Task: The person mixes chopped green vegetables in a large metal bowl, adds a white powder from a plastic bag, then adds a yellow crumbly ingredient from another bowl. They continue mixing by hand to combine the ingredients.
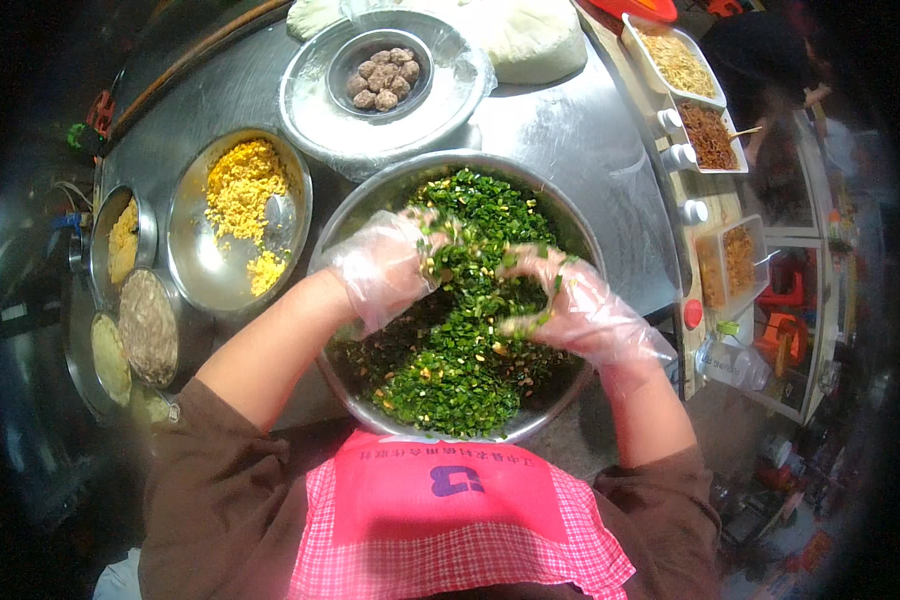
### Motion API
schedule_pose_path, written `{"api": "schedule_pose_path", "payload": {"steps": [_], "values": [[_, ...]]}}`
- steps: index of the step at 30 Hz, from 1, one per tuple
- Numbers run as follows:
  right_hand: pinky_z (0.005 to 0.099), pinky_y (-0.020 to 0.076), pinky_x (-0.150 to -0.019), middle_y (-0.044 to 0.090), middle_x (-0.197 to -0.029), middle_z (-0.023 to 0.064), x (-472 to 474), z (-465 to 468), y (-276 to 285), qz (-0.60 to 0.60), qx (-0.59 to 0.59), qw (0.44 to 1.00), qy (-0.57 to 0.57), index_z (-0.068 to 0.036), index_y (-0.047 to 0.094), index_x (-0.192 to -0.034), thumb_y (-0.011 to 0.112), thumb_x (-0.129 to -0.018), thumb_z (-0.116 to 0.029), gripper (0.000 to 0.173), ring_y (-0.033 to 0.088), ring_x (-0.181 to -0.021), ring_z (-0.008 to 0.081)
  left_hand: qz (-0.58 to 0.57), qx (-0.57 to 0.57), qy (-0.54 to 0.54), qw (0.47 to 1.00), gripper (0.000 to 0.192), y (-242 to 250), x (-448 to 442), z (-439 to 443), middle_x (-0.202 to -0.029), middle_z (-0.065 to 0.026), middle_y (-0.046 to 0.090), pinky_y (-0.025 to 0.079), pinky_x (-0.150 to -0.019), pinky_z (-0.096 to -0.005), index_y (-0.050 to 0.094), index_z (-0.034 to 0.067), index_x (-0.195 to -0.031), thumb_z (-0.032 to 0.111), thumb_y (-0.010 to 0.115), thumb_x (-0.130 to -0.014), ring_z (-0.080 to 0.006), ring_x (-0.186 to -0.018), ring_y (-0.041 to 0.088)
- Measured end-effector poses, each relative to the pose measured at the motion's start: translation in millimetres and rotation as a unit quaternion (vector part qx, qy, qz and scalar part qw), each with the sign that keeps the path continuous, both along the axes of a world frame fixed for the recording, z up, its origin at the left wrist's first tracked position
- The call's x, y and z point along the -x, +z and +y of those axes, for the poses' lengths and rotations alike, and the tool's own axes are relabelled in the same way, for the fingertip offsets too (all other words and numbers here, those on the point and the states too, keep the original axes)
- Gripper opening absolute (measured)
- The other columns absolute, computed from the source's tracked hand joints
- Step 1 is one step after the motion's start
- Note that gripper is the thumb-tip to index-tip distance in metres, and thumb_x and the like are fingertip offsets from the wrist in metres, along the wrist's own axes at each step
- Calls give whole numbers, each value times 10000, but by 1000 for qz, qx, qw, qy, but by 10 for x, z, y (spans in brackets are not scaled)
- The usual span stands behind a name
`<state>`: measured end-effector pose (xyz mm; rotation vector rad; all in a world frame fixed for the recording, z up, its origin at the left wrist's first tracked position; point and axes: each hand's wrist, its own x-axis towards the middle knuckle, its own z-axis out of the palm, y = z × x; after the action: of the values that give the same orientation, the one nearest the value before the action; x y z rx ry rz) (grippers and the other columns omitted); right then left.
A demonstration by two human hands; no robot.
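A wide stainless steel bowl (596,247) stands before me, filled with chopped green leaves (450,394) mixed with small yellowish bits. Both hands wear clear disposable plastic gloves and are inside the bowl. My left hand (397,255) is at the left of the heap; loose greens cover its fingertips, so its grip is hidden. Across from it, my right hand (562,296) is curved with thumb and fingers apart, bits of green clinging to them. Some pieces between the hands look blurred. A darker part of the filling (412,319) shows below my left hand.
Left of the bowl are a steel basin (184,247) of crumbled yellow food and a pot of greyish paste (148,326). Behind it, brown balls (384,79) fill a small bowl on a plastic-covered basin (300,112), beside dough (536,45). Food tubs (709,139) line the right-hand wooden ledge.
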<state>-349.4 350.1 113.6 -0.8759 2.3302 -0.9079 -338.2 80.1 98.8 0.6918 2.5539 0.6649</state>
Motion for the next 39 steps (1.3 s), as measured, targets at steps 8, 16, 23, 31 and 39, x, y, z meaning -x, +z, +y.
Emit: {"api": "schedule_pose_path", "payload": {"steps": [8,16,23,31,39], "values": [[354,313,-1142,490,-1427,176,394,-154,-973,-291,98,938,-164,-29,400,-1454,754,-810,-256,769,439,-1343,289,-230,-14,126,965,1057,-447,502,94,-1351,-239,554,429,-1040,-387,364,74,-1481,593,803,-671,-347,-1212,560],[335,315,-1114,528,-1380,136,250,-151,-828,-469,317,805,-178,20,422,-1419,745,-782,-165,738,465,-1289,237,-453,-143,192,859,728,-543,580,156,-1256,-103,644,461,-966,-362,580,115,-1346,480,804,-756,-208,-1094,595],[330,505,-882,686,-1153,116,-117,-137,-122,-345,174,918,-88,-18,624,-1183,744,-806,-205,438,643,-1031,201,-343,-175,-2,923,612,172,197,76,-1122,-151,696,505,-893,-369,643,52,-1202,462,786,-771,-231,-974,651],[384,424,-1057,546,-1324,160,-568,183,-577,-160,33,920,-355,-38,484,-1371,825,-735,-178,735,520,-1246,263,-154,64,159,973,1054,337,-613,-151,-1525,-219,358,298,-1169,-403,285,136,-1516,571,798,-704,-362,-1406,368],[457,364,-1064,495,-1424,150,-393,-182,-622,-474,156,772,-394,-41,397,-1459,790,-764,-260,827,470,-1299,276,-240,-89,328,909,1165,-461,-419,-5,-1343,-236,559,431,-1052,-331,276,-89,-1469,524,857,-666,-309,-1211,574]]}}
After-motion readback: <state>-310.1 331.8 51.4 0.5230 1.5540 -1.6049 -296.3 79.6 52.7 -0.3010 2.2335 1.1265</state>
